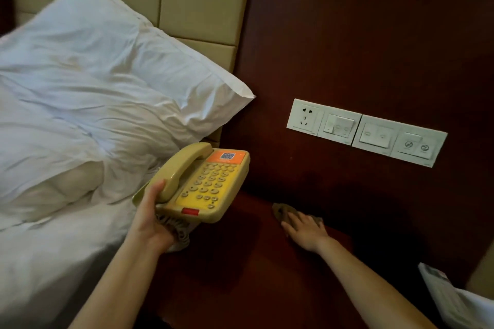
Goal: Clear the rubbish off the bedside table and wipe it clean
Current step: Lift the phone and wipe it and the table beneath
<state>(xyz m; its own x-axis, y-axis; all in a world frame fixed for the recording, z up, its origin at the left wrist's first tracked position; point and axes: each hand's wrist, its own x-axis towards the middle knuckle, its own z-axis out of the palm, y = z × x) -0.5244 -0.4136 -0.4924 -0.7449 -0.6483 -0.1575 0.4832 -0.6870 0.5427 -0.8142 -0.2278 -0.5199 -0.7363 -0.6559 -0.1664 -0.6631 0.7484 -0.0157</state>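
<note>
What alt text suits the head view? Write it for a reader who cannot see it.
The left hand holds up a yellow telephone while the right hand presses a brown cloth on the wooden bedside table. A white pillow lies on the bed to the left, and a socket and switch panel sits on the wall.

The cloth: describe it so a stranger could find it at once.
Start at the dark red bedside table beside the bed, below the white switch panel. Near its back edge, the right hand presses flat on a small cloth. It is brown and crumpled, unlike the yellow phone lifted beside it.
</note>
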